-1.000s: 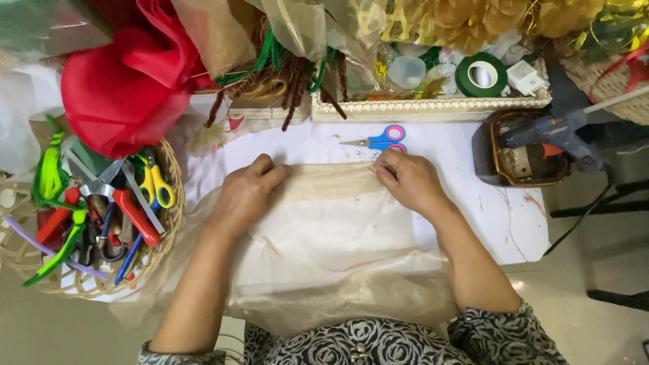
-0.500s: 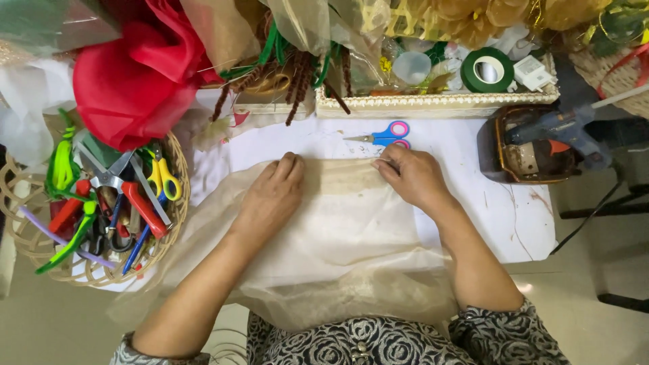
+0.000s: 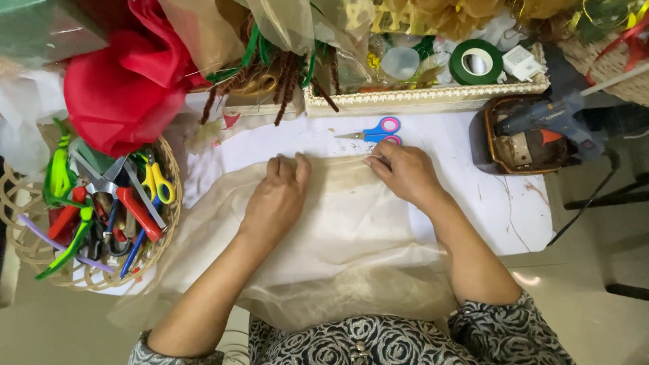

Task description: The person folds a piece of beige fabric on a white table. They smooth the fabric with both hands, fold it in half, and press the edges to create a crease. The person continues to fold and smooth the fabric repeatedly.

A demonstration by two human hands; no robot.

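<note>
White paper covers the table [image 3: 514, 216], with bare room only at its right side; everywhere else the work is hemmed in. Nearest the person, a sheet of sheer beige fabric [image 3: 338, 243] spills over the front edge toward the lap and spreads back across the middle of the table, thin enough that the white shows through, with a soft fold along its far edge. Left hand [image 3: 278, 196] lies palm down on the cloth, fingers curled at that far fold; whether it pinches the edge or only presses is hard to tell. Right hand [image 3: 404, 170] rests on the same fold, thumb and fingertips closed on a bit of the fabric's edge. The two hands are near each other, not touching.

Left of the cloth stands a woven basket [image 3: 169, 223] crammed with scissors, pliers and coloured handles, its rim just beside the fabric. Just beyond the right hand lie small blue-and-pink scissors [image 3: 375, 131]. To the right, a brown tray [image 3: 488, 145] holds a blue glue gun [image 3: 547, 118]. Farther back runs a long cream tray [image 3: 426, 100] with a green tape roll [image 3: 476, 62], and a bunched red fabric [image 3: 122, 88] crowds the far left.
</note>
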